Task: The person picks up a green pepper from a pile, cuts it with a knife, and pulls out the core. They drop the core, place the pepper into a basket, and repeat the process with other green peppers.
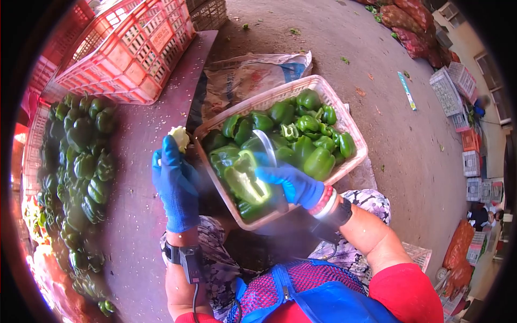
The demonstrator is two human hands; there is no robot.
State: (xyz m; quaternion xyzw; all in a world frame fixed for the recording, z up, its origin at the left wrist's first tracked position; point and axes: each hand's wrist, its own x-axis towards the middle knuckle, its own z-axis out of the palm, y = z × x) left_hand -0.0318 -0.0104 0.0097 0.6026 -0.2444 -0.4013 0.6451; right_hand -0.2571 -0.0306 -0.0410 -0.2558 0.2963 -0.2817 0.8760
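My left hand (175, 175), in a blue glove, pinches a pale green pepper core (179, 138) over the edge of the purple table. Over the pink crate (350, 161) is my right hand (291, 182), gloved in blue and closed on a curved knife (266, 144) whose blade points up and away. Just left of my right hand, a cut pepper (249, 180) shows its pale inside in the crate. Green peppers (319, 163) fill the crate, some whole and some cut open.
A large pile of green peppers (81, 161) lies along the left of the purple table (134, 215). Red crates (129, 59) stand at the upper left. Behind the pink crate lies a sack (242, 81). Filled red sacks (406, 24) and more crates (446, 90) line the far right.
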